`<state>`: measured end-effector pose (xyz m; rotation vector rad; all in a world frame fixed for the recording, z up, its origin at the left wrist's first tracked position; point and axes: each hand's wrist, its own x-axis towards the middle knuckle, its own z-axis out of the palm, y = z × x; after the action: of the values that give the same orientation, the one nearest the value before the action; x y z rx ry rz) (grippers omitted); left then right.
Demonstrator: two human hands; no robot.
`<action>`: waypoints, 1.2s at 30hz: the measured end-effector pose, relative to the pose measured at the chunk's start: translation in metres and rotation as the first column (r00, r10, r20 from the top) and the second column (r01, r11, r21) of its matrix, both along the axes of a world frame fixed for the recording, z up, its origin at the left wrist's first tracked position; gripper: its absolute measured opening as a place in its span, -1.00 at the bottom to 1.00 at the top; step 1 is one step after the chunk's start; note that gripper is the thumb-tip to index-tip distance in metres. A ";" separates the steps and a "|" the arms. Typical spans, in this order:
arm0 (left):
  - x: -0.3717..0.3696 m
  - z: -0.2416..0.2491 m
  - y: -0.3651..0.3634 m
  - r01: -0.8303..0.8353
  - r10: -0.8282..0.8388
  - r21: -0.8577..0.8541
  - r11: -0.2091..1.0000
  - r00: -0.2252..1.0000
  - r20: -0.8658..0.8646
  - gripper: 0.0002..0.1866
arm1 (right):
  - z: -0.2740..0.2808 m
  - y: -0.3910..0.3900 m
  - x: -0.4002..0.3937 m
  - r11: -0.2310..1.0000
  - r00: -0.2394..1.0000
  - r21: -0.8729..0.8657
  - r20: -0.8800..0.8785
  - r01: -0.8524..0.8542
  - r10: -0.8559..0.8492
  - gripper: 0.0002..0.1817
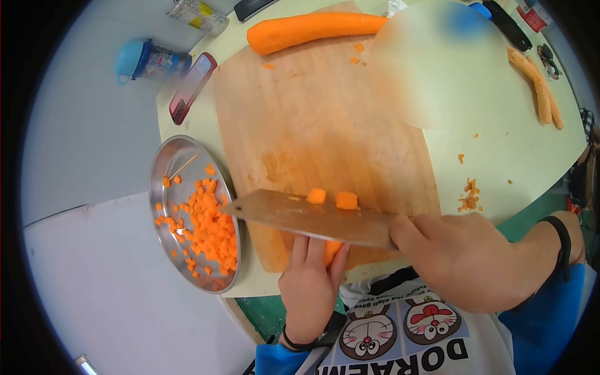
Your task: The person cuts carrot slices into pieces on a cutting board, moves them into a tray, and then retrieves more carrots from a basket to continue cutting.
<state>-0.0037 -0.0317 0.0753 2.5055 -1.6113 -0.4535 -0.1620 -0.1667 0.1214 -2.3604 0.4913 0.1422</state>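
Observation:
My right hand (465, 256) is closed round the handle end of a wide cleaver (312, 220), whose blade stretches left across the lower part of the wooden cutting board (325, 112). Just below the blade, my left hand (309, 287) pinches an orange carrot piece (333, 251) between thumb and fingers, close to the cutting edge. Two carrot chunks (346, 200) show along the upper side of the blade. To the left of the board, an oval metal tray (164, 147) holds many small carrot cubes (212, 228) and a thin wooden stick (185, 165).
A whole peeled carrot (312, 31) lies along the board's far edge. Carrot scraps (470, 195) dot the table at right, near slender orange-brown roots (539, 87). A phone (192, 87) and a blue-lidded bottle (153, 60) are at upper left. A blurred round patch hides the upper right.

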 end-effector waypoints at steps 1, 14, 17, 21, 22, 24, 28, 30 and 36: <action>0.001 0.000 0.001 0.019 -0.019 -0.015 1.000 1.000 -0.023 -0.59 | -0.001 0.005 -0.002 0.993 0.997 -0.116 0.065 -0.024 0.032 -0.73; -0.001 0.004 -0.002 -0.015 0.017 0.063 0.998 0.999 -0.034 -0.66 | -0.006 0.011 0.005 0.970 0.994 -0.243 0.113 0.017 0.011 -0.66; -0.001 0.004 -0.002 -0.002 0.003 0.054 0.999 1.000 -0.026 -0.66 | -0.006 0.010 0.006 0.971 0.994 -0.239 0.108 0.002 0.025 -0.65; -0.002 0.005 -0.003 -0.024 0.026 0.067 0.997 0.999 -0.027 -0.67 | -0.009 0.011 0.010 0.968 0.993 -0.252 0.121 0.015 0.016 -0.67; -0.002 0.005 -0.003 -0.025 0.026 0.065 0.998 0.999 -0.020 -0.67 | -0.009 0.011 0.011 0.969 0.990 -0.247 0.138 0.028 0.007 -0.68; -0.002 0.006 -0.003 -0.038 0.040 0.082 0.996 0.999 -0.026 -0.67 | -0.008 0.012 0.012 0.970 0.992 -0.241 0.130 0.032 -0.001 -0.69; -0.002 0.005 -0.003 -0.035 0.036 0.065 0.997 0.999 -0.021 -0.68 | -0.006 0.014 0.014 0.974 0.996 -0.217 0.085 0.056 -0.038 -0.73; -0.001 0.004 0.000 -0.015 0.016 0.070 0.997 1.000 -0.009 -0.69 | -0.007 0.017 0.014 0.964 0.995 -0.259 0.090 0.064 -0.041 -0.75; 0.000 0.003 0.003 0.002 -0.001 0.086 0.996 1.000 -0.020 -0.70 | -0.004 0.018 0.018 0.943 0.996 -0.323 0.071 0.078 -0.058 -0.78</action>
<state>-0.0032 -0.0282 0.0781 2.5528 -1.6202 -0.5574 -0.1440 -0.1491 0.1175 -2.6565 0.6044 -0.0474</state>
